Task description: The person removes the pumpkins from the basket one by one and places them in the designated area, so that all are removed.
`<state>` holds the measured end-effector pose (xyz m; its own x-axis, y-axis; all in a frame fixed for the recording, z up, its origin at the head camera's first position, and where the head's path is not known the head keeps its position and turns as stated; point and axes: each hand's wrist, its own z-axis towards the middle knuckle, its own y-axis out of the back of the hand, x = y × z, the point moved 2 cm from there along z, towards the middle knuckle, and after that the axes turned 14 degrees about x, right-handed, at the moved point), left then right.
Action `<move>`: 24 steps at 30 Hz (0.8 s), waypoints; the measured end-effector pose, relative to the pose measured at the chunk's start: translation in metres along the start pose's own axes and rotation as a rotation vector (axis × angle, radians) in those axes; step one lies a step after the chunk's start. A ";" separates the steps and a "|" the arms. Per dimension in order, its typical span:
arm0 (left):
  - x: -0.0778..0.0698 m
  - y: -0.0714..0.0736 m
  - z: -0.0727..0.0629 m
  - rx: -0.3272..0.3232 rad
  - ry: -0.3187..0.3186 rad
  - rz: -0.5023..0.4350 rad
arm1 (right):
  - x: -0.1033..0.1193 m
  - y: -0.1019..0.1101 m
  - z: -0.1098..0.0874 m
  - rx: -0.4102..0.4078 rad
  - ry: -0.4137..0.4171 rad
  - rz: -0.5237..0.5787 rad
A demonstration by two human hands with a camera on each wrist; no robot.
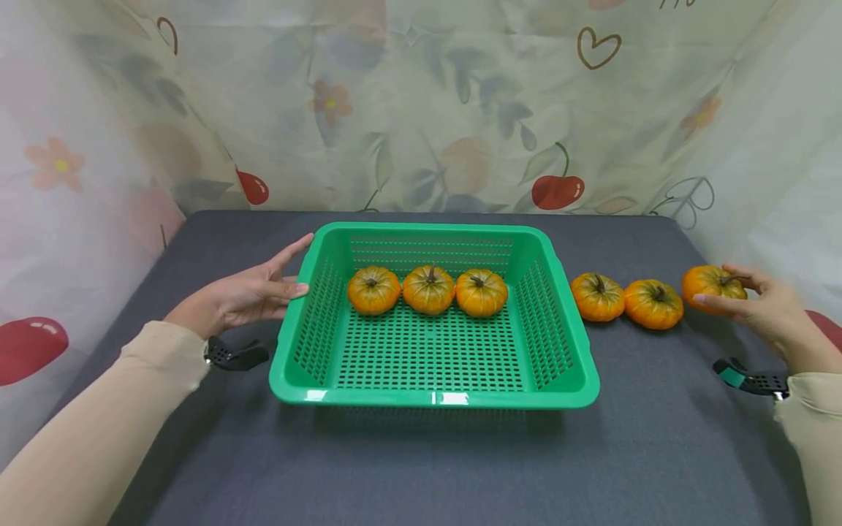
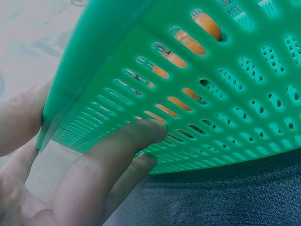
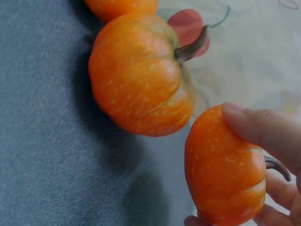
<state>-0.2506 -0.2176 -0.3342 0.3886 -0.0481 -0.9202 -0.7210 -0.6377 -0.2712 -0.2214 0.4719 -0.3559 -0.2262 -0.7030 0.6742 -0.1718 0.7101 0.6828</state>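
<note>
A green plastic basket (image 1: 434, 399) stands on the dark cloth with three small orange pumpkins in a row inside: a left one (image 1: 373, 291), a middle one (image 1: 428, 290) and a right one (image 1: 482, 293). My left hand (image 1: 253, 294) holds the basket's left side, fingers at the rim and against the slotted outer wall (image 2: 188, 110). At the far right, my right hand (image 1: 770, 310) grips another pumpkin (image 3: 225, 169) between thumb and fingers, its dark stem toward the palm. This pumpkin appears lifted off the cloth. Part of each hand is hidden by what it holds.
Two more pumpkins, one beside the basket (image 1: 597, 297) and one to its right (image 1: 654, 304), sit side by side on the dark cloth-covered table (image 1: 421, 467). Patterned curtains (image 1: 408, 109) hang behind and at both sides.
</note>
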 end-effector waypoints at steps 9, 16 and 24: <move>0.000 -0.001 0.001 -0.008 0.001 -0.018 | -0.012 -0.001 0.006 0.031 -0.045 -0.027; 0.001 -0.001 0.000 -0.006 0.002 -0.021 | -0.019 -0.004 0.007 0.065 -0.054 -0.010; 0.001 0.000 0.000 -0.005 0.001 -0.015 | -0.019 -0.004 0.005 0.159 -0.053 0.002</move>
<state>-0.2505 -0.2175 -0.3352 0.3996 -0.0389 -0.9159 -0.7125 -0.6418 -0.2836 -0.2213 0.4823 -0.3726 -0.2760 -0.7014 0.6572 -0.3195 0.7118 0.6255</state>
